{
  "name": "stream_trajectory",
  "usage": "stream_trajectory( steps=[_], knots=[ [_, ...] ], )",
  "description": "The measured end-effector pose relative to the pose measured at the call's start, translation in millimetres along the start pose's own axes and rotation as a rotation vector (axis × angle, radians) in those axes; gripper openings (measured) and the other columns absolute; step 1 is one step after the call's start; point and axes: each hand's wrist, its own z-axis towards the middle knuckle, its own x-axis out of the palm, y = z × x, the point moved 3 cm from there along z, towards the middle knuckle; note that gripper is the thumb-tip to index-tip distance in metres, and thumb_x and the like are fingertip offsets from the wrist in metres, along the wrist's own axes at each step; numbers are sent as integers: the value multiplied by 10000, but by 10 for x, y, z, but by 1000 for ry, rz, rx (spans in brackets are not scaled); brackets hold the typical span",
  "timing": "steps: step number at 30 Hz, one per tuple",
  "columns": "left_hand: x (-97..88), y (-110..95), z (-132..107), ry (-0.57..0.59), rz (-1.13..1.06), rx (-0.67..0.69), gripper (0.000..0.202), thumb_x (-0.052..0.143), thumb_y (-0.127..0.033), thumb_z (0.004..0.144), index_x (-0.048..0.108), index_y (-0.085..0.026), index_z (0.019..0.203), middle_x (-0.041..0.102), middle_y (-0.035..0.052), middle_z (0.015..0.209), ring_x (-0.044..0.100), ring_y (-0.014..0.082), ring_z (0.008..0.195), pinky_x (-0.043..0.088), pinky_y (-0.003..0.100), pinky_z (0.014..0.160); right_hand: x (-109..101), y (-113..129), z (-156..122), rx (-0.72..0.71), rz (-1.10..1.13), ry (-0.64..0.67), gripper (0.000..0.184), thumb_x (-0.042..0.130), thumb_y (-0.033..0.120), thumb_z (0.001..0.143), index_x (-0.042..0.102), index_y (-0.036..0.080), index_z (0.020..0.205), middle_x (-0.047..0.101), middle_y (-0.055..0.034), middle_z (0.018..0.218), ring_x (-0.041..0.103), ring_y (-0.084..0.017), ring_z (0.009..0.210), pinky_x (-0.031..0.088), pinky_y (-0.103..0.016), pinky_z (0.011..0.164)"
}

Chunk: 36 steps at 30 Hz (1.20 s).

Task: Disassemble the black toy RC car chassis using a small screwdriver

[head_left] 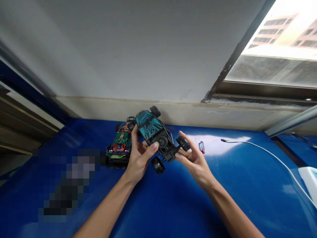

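Both hands grip the black toy buggy with teal lettering (155, 134): left hand (138, 158) wraps its body, right hand (194, 158) pinches a rear wheel; keep yours steady, clear of the green toy car (120, 145).

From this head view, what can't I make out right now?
- Left of the green car: a pixelated patch on the blue table hides whatever lies there.
- Teal car: the left hand and right hand cover part of its underside.
- White device: cut off by the right edge.
- Small screwdriver: too small to tell its tip.
- Cable: its far end runs out of frame.
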Motion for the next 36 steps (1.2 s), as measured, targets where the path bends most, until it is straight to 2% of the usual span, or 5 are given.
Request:
stream_trajectory(
  steps=[5,16,23,29,36],
  knots=[
    [-33,20,9,-9,4,14,914,878,-401,860,309,-408,1575,695,68,1374,745,284,1183,582,498,1084,22,23,-21,45,56,7,1087,834,304,914,108,410,1715,827,-33,1107,767,-251,1122,464,-532,1144],
    [74,16,-36,75,179,220,945,899,-344,838,301,-383,1568,653,87,1407,739,273,1177,629,429,1010,24,-10,16,64,132,-62,1364,944,268,765,-45,446,1689,801,-22,1024,801,-296,1026,561,-561,994],
    [53,22,-37,58,212,289,976,927,-310,806,311,-399,1557,541,91,1560,678,287,1308,613,446,1072,69,-1,7,99,140,-78,1346,942,290,761,-16,420,1698,826,-21,991,809,-284,965,564,-601,1015],
    [64,28,-45,106,233,309,973,915,-301,824,287,-406,1560,591,91,1492,715,266,1237,646,424,1008,50,21,6,85,102,-68,1301,914,281,789,-7,394,1701,819,2,917,802,-248,873,578,-529,966],
    [80,12,-57,118,312,353,991,937,-282,786,310,-403,1544,558,89,1505,692,293,1263,607,490,1071,58,11,15,102,84,-108,1235,915,302,771,95,373,1693,776,47,848,742,-186,801,557,-390,876]
  ],
)
